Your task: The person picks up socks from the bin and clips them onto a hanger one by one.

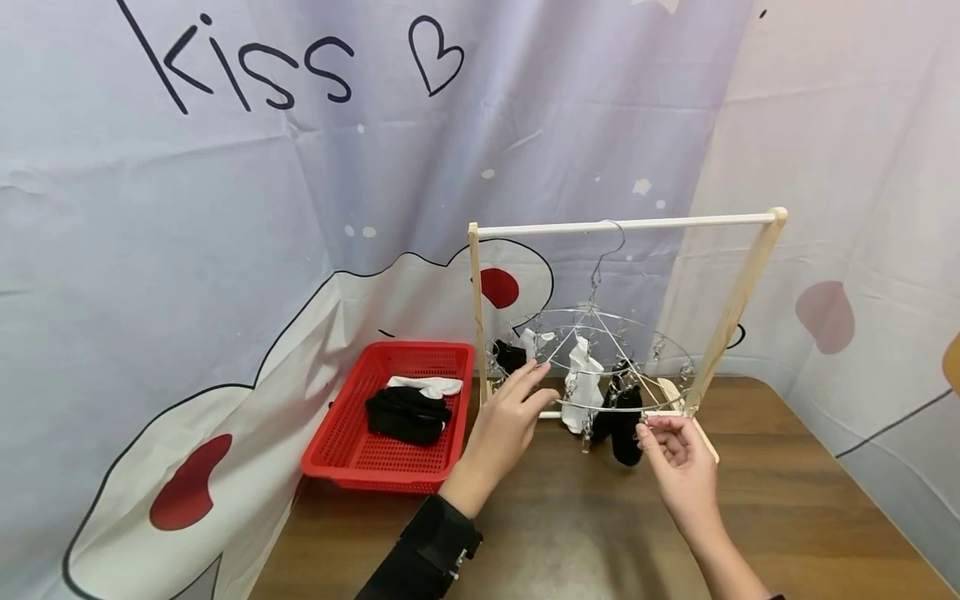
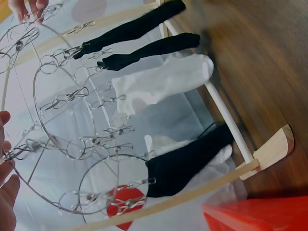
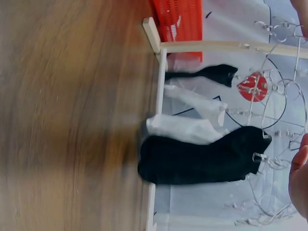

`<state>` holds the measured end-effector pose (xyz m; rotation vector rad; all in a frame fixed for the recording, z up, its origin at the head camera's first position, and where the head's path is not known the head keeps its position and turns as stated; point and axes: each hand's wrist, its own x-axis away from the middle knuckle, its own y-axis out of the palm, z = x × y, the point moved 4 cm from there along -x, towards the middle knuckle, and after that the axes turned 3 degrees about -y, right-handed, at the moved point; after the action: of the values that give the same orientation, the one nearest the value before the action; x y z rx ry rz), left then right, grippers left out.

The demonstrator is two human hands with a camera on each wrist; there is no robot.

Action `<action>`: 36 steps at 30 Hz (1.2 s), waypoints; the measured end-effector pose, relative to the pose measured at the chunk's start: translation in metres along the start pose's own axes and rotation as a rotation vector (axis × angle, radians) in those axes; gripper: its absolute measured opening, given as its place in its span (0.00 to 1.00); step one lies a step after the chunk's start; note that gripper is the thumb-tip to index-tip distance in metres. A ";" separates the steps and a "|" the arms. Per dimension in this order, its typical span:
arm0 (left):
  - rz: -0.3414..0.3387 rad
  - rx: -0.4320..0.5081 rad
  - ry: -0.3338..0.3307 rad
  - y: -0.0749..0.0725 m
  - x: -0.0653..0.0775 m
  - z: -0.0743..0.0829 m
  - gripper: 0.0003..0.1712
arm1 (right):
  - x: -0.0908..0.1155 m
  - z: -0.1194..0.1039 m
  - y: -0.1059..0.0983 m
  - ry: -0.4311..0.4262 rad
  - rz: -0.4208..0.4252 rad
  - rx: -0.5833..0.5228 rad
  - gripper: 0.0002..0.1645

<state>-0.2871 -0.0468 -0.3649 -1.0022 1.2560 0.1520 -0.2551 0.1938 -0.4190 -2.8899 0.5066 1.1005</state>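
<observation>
A round metal sock hanger (image 1: 611, 407) with many small clips hangs by its hook from a wooden rack's white bar. My left hand (image 1: 498, 429) reaches its near left rim, fingers and thumb spread apart beside a clip (image 2: 19, 151). On the near right, my right hand (image 1: 681, 458) pinches a clip at the rim between thumb and fingers. Between the hands hang a white sock (image 1: 582, 387) and black socks (image 1: 626, 425). Farther left, another black sock (image 2: 185, 161) hangs in front of a second white one (image 3: 199, 103).
A red plastic basket (image 1: 345, 446) stands left of the rack, holding a black bundle of cloth (image 1: 408, 415) and a white piece (image 1: 426, 385). The rack's wooden posts (image 1: 742, 304) rise at both sides from the brown table (image 1: 555, 517). A printed curtain hangs behind.
</observation>
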 end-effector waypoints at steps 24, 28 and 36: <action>-0.012 0.063 -0.008 0.009 -0.004 0.012 0.08 | -0.003 0.009 0.002 0.330 -0.089 -0.310 0.09; -0.051 0.073 -0.039 0.011 -0.003 0.009 0.12 | -0.005 0.007 0.001 0.299 -0.042 -0.289 0.08; -0.087 0.224 -0.171 0.009 -0.001 -0.009 0.21 | -0.017 0.003 -0.010 0.291 0.085 -0.266 0.11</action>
<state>-0.2996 -0.0469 -0.3686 -0.8308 1.0465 0.0273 -0.2657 0.2089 -0.4116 -3.3164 0.5303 0.8129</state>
